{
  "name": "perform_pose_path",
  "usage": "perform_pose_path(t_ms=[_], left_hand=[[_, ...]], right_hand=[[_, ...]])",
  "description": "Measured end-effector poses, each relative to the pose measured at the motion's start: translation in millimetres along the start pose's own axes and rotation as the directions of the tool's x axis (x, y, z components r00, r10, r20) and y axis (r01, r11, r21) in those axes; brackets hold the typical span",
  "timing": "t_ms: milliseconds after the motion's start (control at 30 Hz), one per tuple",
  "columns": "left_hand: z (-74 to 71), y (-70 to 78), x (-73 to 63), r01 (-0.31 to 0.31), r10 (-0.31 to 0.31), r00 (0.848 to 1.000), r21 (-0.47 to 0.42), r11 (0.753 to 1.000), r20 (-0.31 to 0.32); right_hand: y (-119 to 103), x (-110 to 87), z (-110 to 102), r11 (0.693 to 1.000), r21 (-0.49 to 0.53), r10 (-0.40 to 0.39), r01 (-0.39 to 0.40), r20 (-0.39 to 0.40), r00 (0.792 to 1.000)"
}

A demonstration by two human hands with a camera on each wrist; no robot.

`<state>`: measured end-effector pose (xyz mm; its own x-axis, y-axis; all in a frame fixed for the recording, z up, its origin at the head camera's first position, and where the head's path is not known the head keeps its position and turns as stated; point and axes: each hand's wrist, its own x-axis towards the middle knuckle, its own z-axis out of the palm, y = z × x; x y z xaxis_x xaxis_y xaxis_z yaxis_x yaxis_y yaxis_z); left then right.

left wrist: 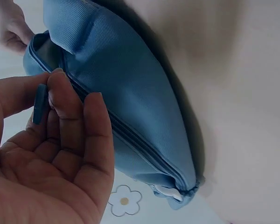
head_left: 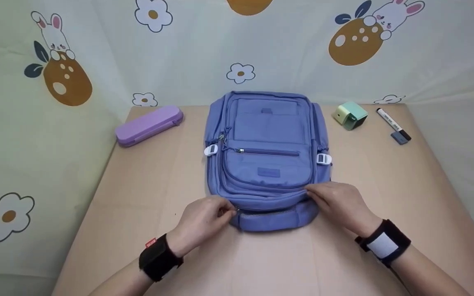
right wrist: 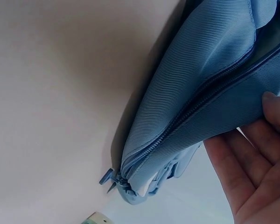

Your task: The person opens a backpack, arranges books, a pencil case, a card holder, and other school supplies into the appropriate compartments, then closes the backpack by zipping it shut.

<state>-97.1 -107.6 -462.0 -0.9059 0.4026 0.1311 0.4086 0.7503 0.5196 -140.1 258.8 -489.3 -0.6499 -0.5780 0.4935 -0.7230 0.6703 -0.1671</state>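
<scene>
A blue-purple backpack (head_left: 268, 127) lies front side up on the table, its bottom end toward me. Along that end runs a zipper (left wrist: 126, 130), parted over part of its length. My left hand (head_left: 208, 216) pinches the zipper pull (left wrist: 40, 103) between thumb and forefinger at the bag's near left corner. At the near right corner, my right hand (head_left: 342, 203) pinches the fabric edge beside the zipper opening (right wrist: 270, 42). Another zipper pull (right wrist: 107, 176) hangs at the far end of this zipper in the right wrist view.
A purple pencil case (head_left: 150, 125) lies left of the backpack. To its right stand a green and yellow box-shaped item (head_left: 351, 116) and a marker (head_left: 393, 123) with a small dark grey block (head_left: 399, 137) beside it. A printed curtain (head_left: 196, 53) encloses the table's back and sides.
</scene>
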Motion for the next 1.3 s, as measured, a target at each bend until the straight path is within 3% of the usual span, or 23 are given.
perform_pose_path(t_ms=[300, 467, 867, 1100, 1300], left_hand=[[13.4, 20.5, 6.1, -0.103, 0.103, 0.995, 0.06, 0.993, -0.006], [19.2, 23.9, 12.7, -0.161, 0.163, 0.987, 0.088, 0.983, -0.015], [18.1, 19.7, 13.4, -0.148, 0.149, 0.989, 0.069, 0.987, -0.008], [19.0, 15.1, 10.5, -0.148, 0.151, 0.988, 0.088, 0.985, -0.027], [21.7, 14.8, 10.7, -0.171, 0.176, 0.984, 0.139, 0.975, -0.024]], right_hand=[[-2, 1.6, 0, 1.0, 0.005, 0.008, -0.008, 0.014, 1.0], [-1, -0.9, 1, 1.0, 0.008, 0.007, -0.007, 0.004, 1.0], [18, -16.2, -6, 0.991, 0.127, -0.045, 0.036, 0.069, 0.997], [38, -28.0, -6, 0.992, 0.125, 0.021, -0.032, 0.082, 0.996], [41, -29.4, -1, 0.993, 0.119, 0.017, -0.024, 0.054, 0.998]])
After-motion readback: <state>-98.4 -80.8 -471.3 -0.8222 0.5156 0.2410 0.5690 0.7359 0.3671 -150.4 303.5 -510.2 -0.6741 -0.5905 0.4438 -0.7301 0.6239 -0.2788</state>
